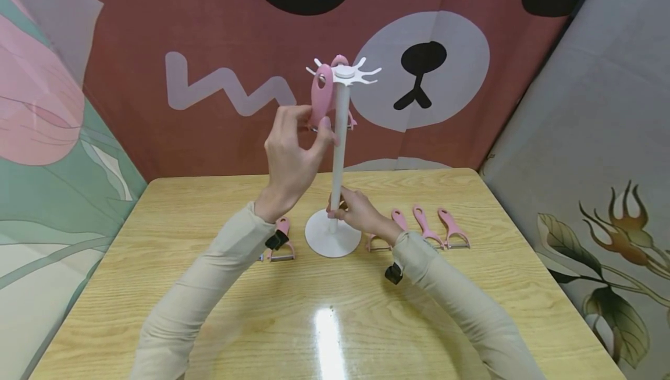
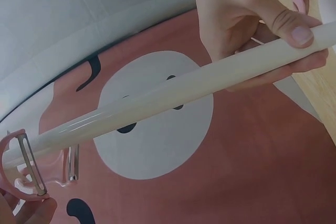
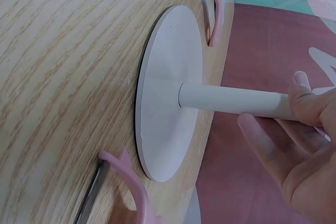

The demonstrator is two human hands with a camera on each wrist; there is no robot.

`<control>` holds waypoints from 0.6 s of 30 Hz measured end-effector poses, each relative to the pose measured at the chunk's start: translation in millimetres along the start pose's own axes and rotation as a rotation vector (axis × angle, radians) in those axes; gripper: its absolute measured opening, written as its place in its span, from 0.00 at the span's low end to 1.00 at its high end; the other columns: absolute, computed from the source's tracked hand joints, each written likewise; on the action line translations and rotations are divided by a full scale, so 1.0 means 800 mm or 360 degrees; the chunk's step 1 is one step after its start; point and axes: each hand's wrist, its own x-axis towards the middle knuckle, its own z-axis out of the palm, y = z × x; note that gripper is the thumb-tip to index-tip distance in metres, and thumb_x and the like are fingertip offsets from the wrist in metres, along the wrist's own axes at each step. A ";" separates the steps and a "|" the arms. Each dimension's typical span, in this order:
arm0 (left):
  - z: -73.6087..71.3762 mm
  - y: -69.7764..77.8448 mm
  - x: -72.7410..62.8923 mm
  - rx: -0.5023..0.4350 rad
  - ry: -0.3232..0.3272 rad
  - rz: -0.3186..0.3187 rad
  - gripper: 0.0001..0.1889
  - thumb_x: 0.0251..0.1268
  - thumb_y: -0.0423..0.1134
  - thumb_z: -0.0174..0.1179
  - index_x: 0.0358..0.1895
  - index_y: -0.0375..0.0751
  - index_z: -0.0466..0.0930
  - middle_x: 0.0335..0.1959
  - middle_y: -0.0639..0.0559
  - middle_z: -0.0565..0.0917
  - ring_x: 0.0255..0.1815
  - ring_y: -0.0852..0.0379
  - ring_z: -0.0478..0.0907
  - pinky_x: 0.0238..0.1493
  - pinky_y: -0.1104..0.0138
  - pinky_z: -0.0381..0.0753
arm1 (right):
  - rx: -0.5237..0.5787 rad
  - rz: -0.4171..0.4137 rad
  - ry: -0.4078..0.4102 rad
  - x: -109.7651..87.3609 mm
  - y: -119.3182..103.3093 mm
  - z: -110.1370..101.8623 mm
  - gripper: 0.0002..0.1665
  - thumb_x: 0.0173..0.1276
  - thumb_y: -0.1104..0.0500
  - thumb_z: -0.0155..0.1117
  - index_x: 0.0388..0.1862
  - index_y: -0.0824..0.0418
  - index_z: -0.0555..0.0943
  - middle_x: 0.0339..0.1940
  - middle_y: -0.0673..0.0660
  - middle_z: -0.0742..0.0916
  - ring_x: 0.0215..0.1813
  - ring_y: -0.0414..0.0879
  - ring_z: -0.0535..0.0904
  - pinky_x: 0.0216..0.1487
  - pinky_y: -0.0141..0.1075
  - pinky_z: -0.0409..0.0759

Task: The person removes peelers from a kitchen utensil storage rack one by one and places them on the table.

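Note:
A white stand with a round base (image 1: pixel 320 237), an upright pole (image 1: pixel 340 135) and a ring of hooks (image 1: pixel 361 73) on top is in the middle of the head view. My left hand (image 1: pixel 293 156) pinches a pink peeler (image 1: pixel 321 92) upright at the left side of the hooks; whether its handle hole is over a hook cannot be told. Behind it a second pink peeler (image 2: pixel 59 167) hangs by the pole in the left wrist view. Low on the pole, my right hand (image 1: pixel 358 212) grips it between thumb and fingers, just above the base (image 3: pixel 170 98).
Right of the base, pink peelers (image 1: pixel 452 228) lie in a row on the wooden table (image 1: pixel 251 322), one partly behind my right wrist. Left of it lies another peeler (image 1: pixel 282 227), half covered by my left wrist. A patterned cloth (image 1: pixel 220 141) hangs behind the table.

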 end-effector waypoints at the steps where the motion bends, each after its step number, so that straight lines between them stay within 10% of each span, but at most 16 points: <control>1: 0.000 0.000 0.000 -0.0004 0.0003 0.0000 0.13 0.68 0.38 0.60 0.47 0.30 0.76 0.38 0.42 0.77 0.37 0.51 0.80 0.37 0.58 0.81 | -0.0005 -0.0004 0.0005 0.000 0.001 0.000 0.11 0.65 0.68 0.69 0.41 0.62 0.76 0.36 0.54 0.86 0.41 0.47 0.86 0.41 0.36 0.84; 18: -0.005 0.002 -0.001 -0.0018 0.0017 0.0019 0.13 0.67 0.38 0.61 0.46 0.29 0.76 0.39 0.42 0.77 0.38 0.51 0.80 0.40 0.62 0.82 | -0.0015 -0.0004 0.0011 0.001 0.002 0.001 0.11 0.64 0.68 0.69 0.41 0.62 0.77 0.36 0.53 0.86 0.42 0.49 0.85 0.43 0.37 0.84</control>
